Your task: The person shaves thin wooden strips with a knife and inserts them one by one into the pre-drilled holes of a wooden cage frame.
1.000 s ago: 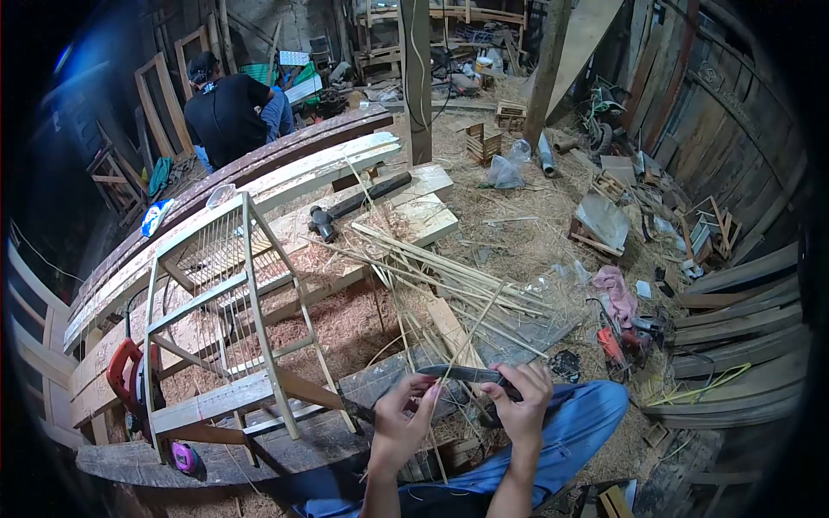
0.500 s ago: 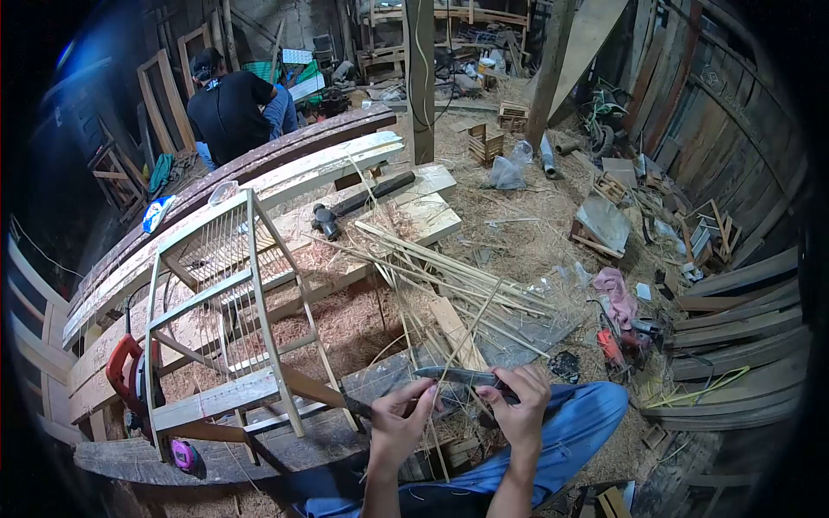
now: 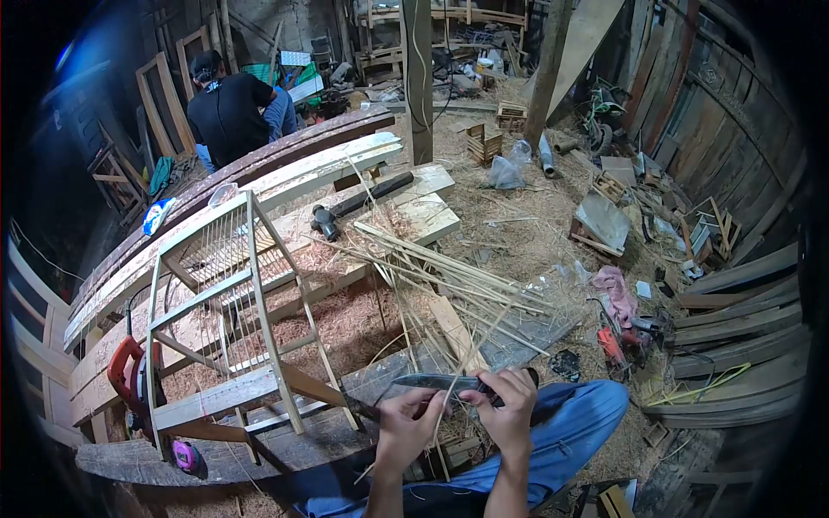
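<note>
My right hand (image 3: 509, 404) is closed around the handle of a knife (image 3: 436, 381), its dark blade pointing left. A thin bamboo strip (image 3: 442, 411) crosses the blade at a slant, and the fingers of my left hand (image 3: 406, 425) pinch it just below the blade. Beyond my hands lies a loose pile of bamboo strips (image 3: 466, 281). To the left stands a wooden frame (image 3: 255, 285) with rows of thin sticks across it. A hammer (image 3: 358, 203) rests on the thick planks behind.
A pink tape measure (image 3: 185, 455) and a red power tool (image 3: 129, 380) are by the frame. More red tools (image 3: 611, 345) lie on the shavings at right. A wooden post (image 3: 420, 86) rises ahead. Another person (image 3: 231, 112) sits at the back left.
The knife and my right hand have shifted left and slightly down, so more blade reaches past the strip. The bamboo strip leans further, and my left hand has moved slightly right.
</note>
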Motion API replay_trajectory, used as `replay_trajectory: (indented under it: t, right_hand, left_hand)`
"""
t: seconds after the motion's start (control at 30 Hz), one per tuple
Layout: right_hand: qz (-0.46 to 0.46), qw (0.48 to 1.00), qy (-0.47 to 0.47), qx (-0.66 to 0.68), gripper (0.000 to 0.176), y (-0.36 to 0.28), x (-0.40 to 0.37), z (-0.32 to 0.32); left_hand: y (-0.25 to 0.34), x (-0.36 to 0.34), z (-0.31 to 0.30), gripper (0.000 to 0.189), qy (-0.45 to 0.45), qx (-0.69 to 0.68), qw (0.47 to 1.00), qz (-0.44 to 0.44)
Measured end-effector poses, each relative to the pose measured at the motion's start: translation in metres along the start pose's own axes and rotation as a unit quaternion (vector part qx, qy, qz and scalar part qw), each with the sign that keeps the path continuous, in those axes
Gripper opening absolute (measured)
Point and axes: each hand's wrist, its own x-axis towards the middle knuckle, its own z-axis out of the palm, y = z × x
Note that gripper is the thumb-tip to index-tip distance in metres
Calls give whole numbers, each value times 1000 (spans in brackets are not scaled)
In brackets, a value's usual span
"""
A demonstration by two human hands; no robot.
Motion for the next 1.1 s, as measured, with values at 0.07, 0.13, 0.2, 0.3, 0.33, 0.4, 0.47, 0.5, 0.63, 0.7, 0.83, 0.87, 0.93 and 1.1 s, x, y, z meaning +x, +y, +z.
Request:
replay_trajectory:
  t: [0.07,0.13,0.2,0.3,0.33,0.4,0.47,0.5,0.63,0.7,0.83,0.87,0.93,1.1]
  right_hand:
    - [-8,1000,2,0,41,-2,-1,2]
    - [-16,1000,5,-2,41,0,-3,3]
    - [-27,1000,15,-3,34,3,-5,6]
    - [-31,999,36,-16,34,0,-4,6]
    - [-31,999,35,-16,34,1,-3,5]
    - [-31,999,37,-22,34,2,-4,4]
    - [-32,999,30,-26,34,6,-5,3]
    - [-32,999,24,-29,35,8,-5,3]
    - [-47,997,62,-22,37,19,-4,-1]
    - [26,994,83,-72,41,34,-5,-13]
    - [38,994,94,-45,41,35,-8,-15]
    - [38,994,93,-46,41,35,-7,-16]
    - [27,994,97,-39,40,32,-6,-14]
    - [14,998,48,-42,36,27,-5,-8]
  left_hand:
    - [1,-1,1,15,-22,21,1000,-9]
    - [0,-1,2,15,-30,65,997,15]
    - [6,-2,3,16,-21,84,996,18]
    - [16,-5,2,17,-7,123,992,18]
    - [19,-6,2,18,-3,144,989,14]
    - [22,-7,3,17,-2,139,990,1]
    - [19,-7,3,17,-1,134,991,-10]
    - [15,-6,3,17,5,130,991,17]
    - [21,-9,-1,20,19,76,997,1]
    - [23,-9,-13,21,3,73,997,-24]
    - [19,-5,-14,24,-24,77,996,-30]
    - [18,-5,-15,25,-32,62,996,-48]
    - [11,-1,-21,25,-40,64,996,-57]
    - [20,0,-12,30,-49,47,998,-3]
